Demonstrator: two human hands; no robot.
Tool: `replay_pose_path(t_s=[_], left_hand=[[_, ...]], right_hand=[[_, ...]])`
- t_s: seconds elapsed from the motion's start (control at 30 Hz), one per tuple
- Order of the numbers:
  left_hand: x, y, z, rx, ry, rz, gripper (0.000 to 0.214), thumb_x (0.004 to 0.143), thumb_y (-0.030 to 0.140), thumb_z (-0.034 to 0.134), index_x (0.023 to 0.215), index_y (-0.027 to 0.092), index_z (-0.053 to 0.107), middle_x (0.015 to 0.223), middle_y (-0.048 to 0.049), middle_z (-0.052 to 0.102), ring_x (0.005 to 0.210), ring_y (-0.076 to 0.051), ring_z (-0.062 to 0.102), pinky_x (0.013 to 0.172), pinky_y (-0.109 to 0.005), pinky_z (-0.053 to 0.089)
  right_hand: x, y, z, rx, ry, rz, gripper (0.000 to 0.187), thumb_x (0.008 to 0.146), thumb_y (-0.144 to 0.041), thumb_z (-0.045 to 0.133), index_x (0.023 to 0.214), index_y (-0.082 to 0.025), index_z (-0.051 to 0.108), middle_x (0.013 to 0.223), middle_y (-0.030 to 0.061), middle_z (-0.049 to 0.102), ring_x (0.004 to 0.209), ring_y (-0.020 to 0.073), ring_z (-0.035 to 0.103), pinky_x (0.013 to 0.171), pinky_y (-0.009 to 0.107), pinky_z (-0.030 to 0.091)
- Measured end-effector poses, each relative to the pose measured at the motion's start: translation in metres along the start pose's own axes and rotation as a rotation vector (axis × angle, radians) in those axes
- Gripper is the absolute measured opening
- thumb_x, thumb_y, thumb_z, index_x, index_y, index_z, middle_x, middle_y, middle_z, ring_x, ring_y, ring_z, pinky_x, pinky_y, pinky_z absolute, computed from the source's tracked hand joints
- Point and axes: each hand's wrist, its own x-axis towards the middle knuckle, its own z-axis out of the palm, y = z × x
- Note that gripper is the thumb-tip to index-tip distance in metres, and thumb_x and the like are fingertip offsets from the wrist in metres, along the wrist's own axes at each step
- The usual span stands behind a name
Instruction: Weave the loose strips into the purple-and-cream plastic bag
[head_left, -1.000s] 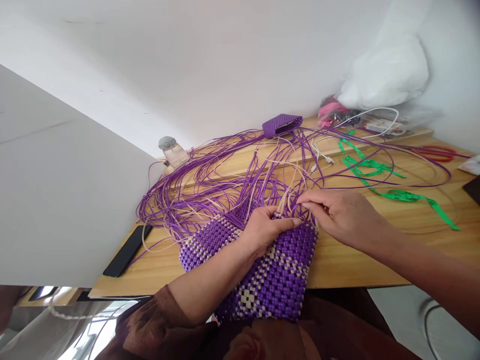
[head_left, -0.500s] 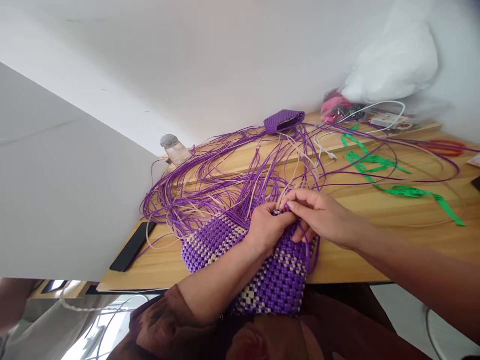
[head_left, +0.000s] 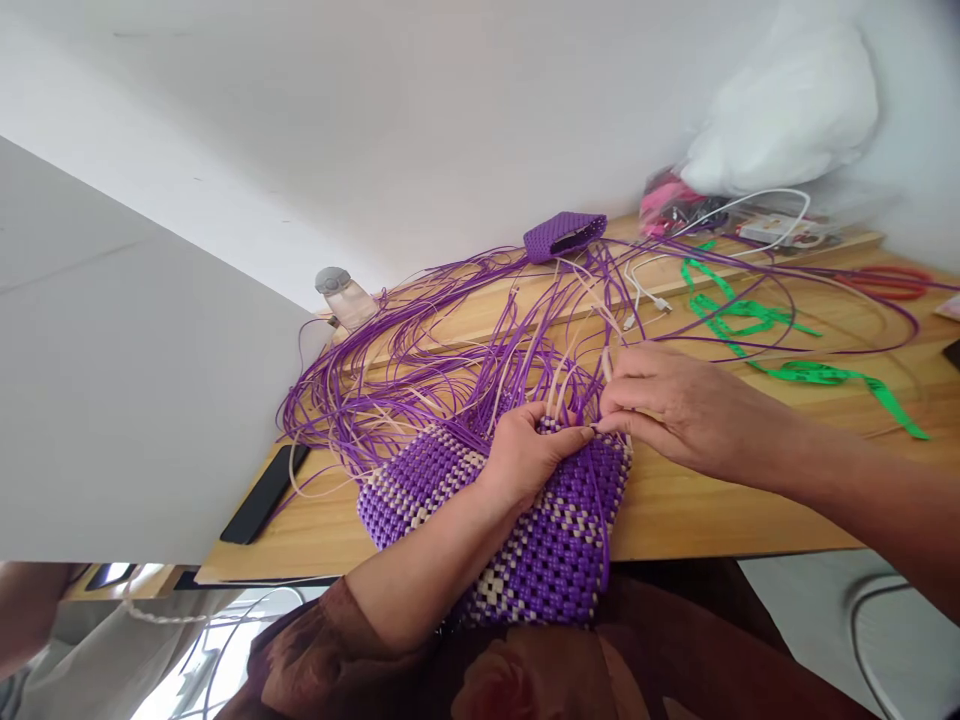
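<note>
The right hand [head_left: 675,405] has drawn back, its grip pinching a purple strand [head_left: 600,510] taut; the left hand [head_left: 529,455] keeps its grip clamped on the woven panel [head_left: 547,560].

The right hand [head_left: 686,410] draws back to the right, off the woven panel [head_left: 540,540]. Half a second ago it lay across the left hand [head_left: 529,450], fingers curled down onto the purple-and-cream weave. Its fingertips [head_left: 609,424] now pinch at the panel's top edge, meeting the tip of the left thumb. A purple strand [head_left: 598,510], which bowed out in a loop past the panel's right edge half a second ago, now runs taut and straight down across the weave.
</note>
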Motion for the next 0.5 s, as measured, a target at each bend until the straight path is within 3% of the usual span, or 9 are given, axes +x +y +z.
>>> replay_pose_path(t_s=[0.07, 0.13, 0.23, 0.33, 0.5], left_hand=[[0.001, -0.002, -0.002, 0.082, -0.008, 0.038, 0.032, 0.06, 0.036, 0.086, 0.076, 0.015, 0.068, 0.074, 0.0005, 0.065, 0.065, -0.01, 0.054, 0.066, -0.024, 0.042], [0.0, -0.002, -0.003, 0.107, -0.021, 0.042, 0.031, 0.061, 0.034, 0.086, 0.077, 0.014, 0.068, 0.073, 0.0011, 0.065, 0.064, -0.01, 0.054, 0.065, -0.023, 0.041], [-0.003, 0.0, -0.002, -0.024, -0.04, -0.023, 0.03, 0.059, 0.027, 0.086, 0.08, 0.014, 0.068, 0.075, 0.0005, 0.067, 0.066, -0.01, 0.057, 0.068, -0.024, 0.044], [-0.007, 0.004, -0.001, -0.168, -0.041, -0.099, 0.032, 0.055, 0.022, 0.088, 0.075, 0.014, 0.065, 0.071, 0.0007, 0.067, 0.063, -0.009, 0.059, 0.069, -0.024, 0.046], [-0.007, 0.008, -0.002, -0.275, 0.0, -0.171, 0.039, 0.05, 0.02, 0.091, 0.081, 0.014, 0.068, 0.069, 0.0002, 0.069, 0.06, -0.009, 0.061, 0.066, -0.024, 0.048]], right_hand=[[0.012, -0.003, 0.002, -0.021, 0.063, -0.087, 0.03, 0.096, -0.03, 0.052, 0.074, -0.019, 0.068, 0.092, 0.0095, 0.063, 0.094, 0.0245, 0.054, 0.087, 0.041, 0.038], [0.025, 0.0, 0.008, 0.016, 0.08, -0.087, 0.029, 0.095, -0.031, 0.055, 0.074, -0.019, 0.071, 0.096, 0.0096, 0.067, 0.101, 0.0265, 0.054, 0.094, 0.045, 0.035], [0.038, 0.015, 0.019, 0.236, -0.036, 0.139, 0.027, 0.091, -0.038, 0.059, 0.077, -0.02, 0.072, 0.082, 0.0057, 0.069, 0.083, 0.021, 0.059, 0.082, 0.037, 0.042], [0.036, 0.029, 0.027, 0.428, -0.098, 0.414, 0.024, 0.083, -0.042, 0.063, 0.079, -0.02, 0.069, 0.07, 0.0012, 0.067, 0.064, 0.0158, 0.057, 0.063, 0.029, 0.04], [0.012, 0.017, 0.02, 0.33, -0.067, 0.539, 0.023, 0.083, -0.042, 0.06, 0.074, -0.021, 0.064, 0.056, -0.003, 0.057, 0.053, 0.0126, 0.049, 0.055, 0.027, 0.033]])
